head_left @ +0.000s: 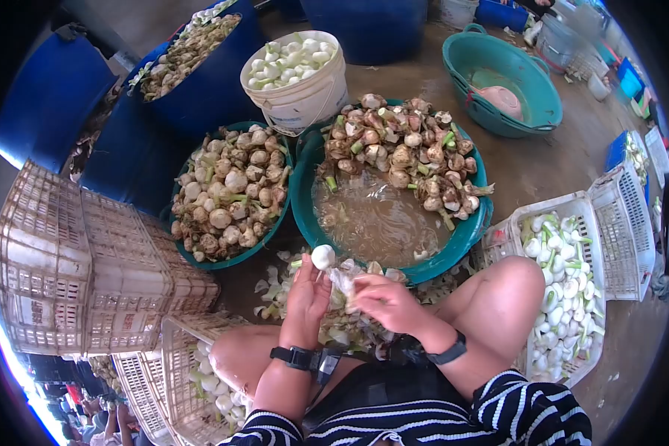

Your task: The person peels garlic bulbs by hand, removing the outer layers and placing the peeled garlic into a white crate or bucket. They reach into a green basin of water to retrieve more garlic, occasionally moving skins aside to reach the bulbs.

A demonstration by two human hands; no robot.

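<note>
A peeled white garlic bulb [322,256] with a short green stem is held at the fingertips of my left hand [306,293]. My right hand [388,300] is closed just beside it, pinching a pale strip of garlic skin [342,282]. Under both hands lies a heap of loose peelings [338,327] between my knees. Right beyond them stands a green tub [299,186] of murky water, with unpeeled, muddy garlic bulbs [401,145] piled at its far side.
Left of the tub is a basin of unpeeled garlic [230,186]; behind it, a white bucket [297,104] of peeled bulbs. Stacked crates [89,260] rise at my left. A crate [598,260] of peeled garlic sits by my right knee. A green basin [461,74] stands far right.
</note>
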